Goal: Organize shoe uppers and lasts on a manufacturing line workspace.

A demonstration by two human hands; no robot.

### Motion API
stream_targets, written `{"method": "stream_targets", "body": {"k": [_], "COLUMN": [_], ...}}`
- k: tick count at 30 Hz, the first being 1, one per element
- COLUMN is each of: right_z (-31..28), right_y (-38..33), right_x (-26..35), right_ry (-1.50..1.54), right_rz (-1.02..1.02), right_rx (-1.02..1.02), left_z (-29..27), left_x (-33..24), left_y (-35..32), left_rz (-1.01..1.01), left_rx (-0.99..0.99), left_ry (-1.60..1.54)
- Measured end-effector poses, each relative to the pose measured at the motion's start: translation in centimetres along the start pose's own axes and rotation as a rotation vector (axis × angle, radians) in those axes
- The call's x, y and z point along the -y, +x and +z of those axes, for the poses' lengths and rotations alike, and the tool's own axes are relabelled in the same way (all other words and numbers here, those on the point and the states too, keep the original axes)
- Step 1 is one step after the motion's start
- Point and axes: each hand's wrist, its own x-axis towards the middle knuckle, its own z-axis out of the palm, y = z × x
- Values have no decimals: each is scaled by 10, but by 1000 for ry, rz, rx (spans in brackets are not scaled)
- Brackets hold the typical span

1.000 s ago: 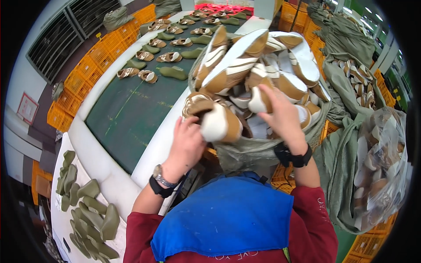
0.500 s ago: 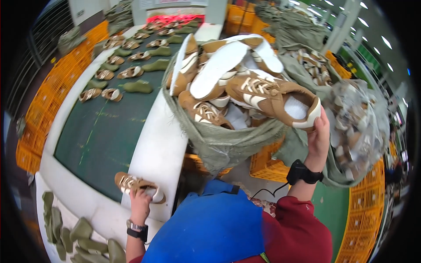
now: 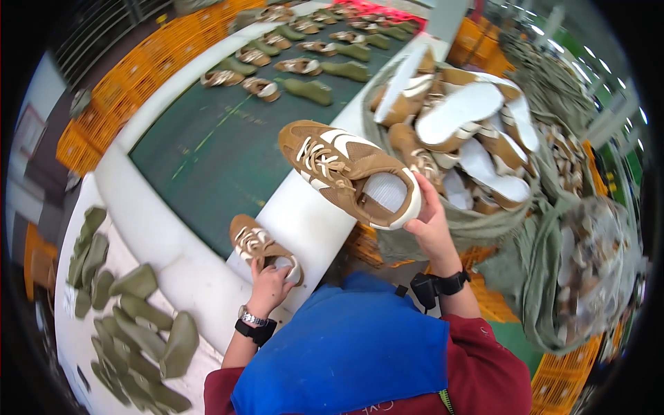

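Observation:
My right hand (image 3: 434, 225) grips a brown sneaker (image 3: 332, 162) with white stripes by its heel. It is held up over the white edge and the green belt, its toe pointing to the far left. Below and to the left, my left hand (image 3: 268, 289) is closed at the opening of another brown-and-white sneaker (image 3: 250, 236), its fingertips partly hidden inside. That shoe rests on the white edge (image 3: 315, 214). To the right of the lifted sneaker, an open grey-green sack (image 3: 415, 238) is heaped with similar sneakers and white soles.
Rows of sneakers and green shoe lasts (image 3: 308, 90) lie on the green belt (image 3: 200, 166). Several loose lasts (image 3: 142, 335) lie on the pale table at the near left. Orange crates (image 3: 124, 90) line the belt's left. A clear plastic bag of shoes (image 3: 598, 259) is at the right.
My right hand has carried its sneaker leftward, away from the sack and over the white edge. The view has turned left. My left hand remains at its shoe.

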Motion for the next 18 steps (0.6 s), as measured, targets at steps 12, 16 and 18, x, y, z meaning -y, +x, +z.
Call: {"method": "stream_targets", "body": {"k": [12, 16, 18], "right_z": [-18, 16, 20], "right_y": [45, 69, 87], "right_x": [-128, -56, -4], "right_ry": [-1124, -1082, -1137], "right_rz": [130, -173, -579], "right_rx": [366, 319, 105], "left_z": [-9, -2, 0], "left_x": [-5, 3, 13], "left_y": [-28, -35, -52], "left_rz": [-408, -446, -558], "left_rx": [162, 74, 49], "left_ry": [82, 153, 187]}}
